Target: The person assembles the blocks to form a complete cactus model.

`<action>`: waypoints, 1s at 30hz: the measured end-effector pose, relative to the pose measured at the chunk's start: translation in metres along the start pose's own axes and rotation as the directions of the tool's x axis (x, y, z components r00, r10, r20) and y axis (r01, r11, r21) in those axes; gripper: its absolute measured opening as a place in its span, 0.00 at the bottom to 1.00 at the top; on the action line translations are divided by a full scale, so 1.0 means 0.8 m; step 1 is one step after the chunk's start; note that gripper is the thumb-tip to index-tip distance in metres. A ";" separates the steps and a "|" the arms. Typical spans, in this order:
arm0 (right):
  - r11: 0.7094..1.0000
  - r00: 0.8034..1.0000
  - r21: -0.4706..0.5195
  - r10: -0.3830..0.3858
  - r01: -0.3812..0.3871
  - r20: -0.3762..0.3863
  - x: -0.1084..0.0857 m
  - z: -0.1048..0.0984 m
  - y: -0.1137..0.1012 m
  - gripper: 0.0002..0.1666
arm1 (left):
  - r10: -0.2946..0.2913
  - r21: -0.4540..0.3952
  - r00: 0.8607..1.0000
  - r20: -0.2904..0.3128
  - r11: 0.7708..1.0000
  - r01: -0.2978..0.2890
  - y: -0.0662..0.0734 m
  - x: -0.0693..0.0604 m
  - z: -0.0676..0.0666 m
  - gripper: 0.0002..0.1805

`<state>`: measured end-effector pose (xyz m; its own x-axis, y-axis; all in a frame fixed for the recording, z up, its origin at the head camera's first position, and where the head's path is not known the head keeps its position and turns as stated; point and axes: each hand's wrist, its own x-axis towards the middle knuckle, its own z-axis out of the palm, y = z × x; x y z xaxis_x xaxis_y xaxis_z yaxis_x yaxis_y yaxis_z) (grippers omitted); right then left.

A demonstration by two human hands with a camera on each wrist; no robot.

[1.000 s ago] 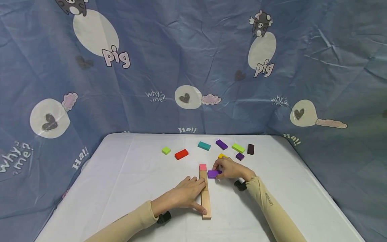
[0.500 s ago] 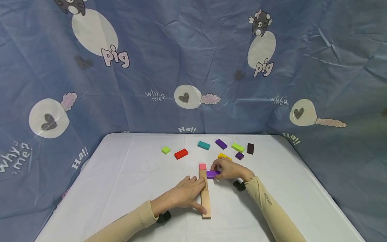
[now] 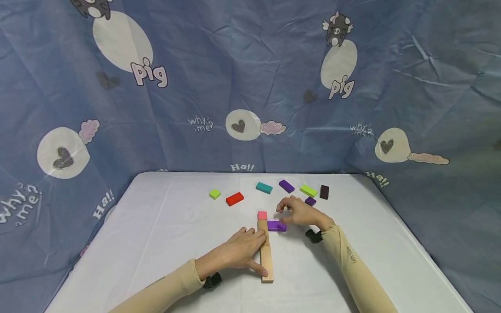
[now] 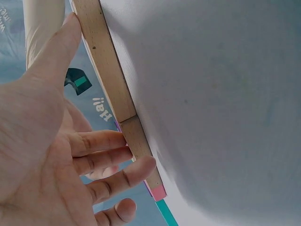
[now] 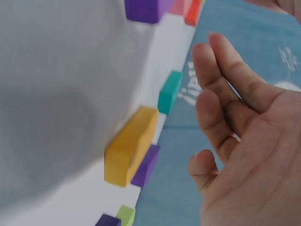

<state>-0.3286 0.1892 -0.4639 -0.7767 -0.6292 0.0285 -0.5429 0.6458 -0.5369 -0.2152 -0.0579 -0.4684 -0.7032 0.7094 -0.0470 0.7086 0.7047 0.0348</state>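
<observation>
Purple and bright, the crosswise block (image 3: pixel 277 226) lies flat on the white bench (image 3: pixel 172 217), just right of the far wooden block (image 3: pixel 263 224) and a little nearer the person than the pink block (image 3: pixel 262 215). Its long axis runs left to right, roughly square to the two wooden pieces, which line up pointing away from the person; whether its inner end touches the wood, I cannot tell. Of the hands, the right hand (image 3: pixel 300 213) is nearer: its thumb is by the block's outer end, contact unclear, its fingers loosely bent and pinching nothing. Farther off, the yellow block (image 5: pixel 134 146) shows in the right wrist view. From the other side, the left hand (image 3: pixel 242 250) rests spread along the wood, thumb at the near wooden block (image 3: pixel 267 261), fingertips on the far one.
</observation>
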 end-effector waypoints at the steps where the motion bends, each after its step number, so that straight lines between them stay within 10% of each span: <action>1: 1.000 1.000 0.014 0.008 -0.008 -0.018 -0.001 -0.003 0.002 0.20 | -0.001 0.000 1.000 0.002 1.000 0.001 0.000 0.000 0.000 0.54; 12: 0.997 0.995 0.074 -0.014 0.022 -0.101 -0.008 -0.020 0.036 0.27 | -0.001 0.000 1.000 0.005 1.000 0.001 0.000 0.000 -0.001 0.53; 30: 0.998 0.995 -0.065 0.030 -0.024 0.093 0.012 -0.035 0.055 0.38 | 0.006 -0.004 1.000 -0.009 1.000 -0.006 0.002 -0.001 -0.002 0.50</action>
<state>-0.3692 0.2235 -0.4641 -0.7591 -0.6475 -0.0663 -0.5441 0.6871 -0.4815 -0.2138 -0.0577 -0.4666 -0.6998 0.7134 -0.0378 0.7123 0.7008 0.0390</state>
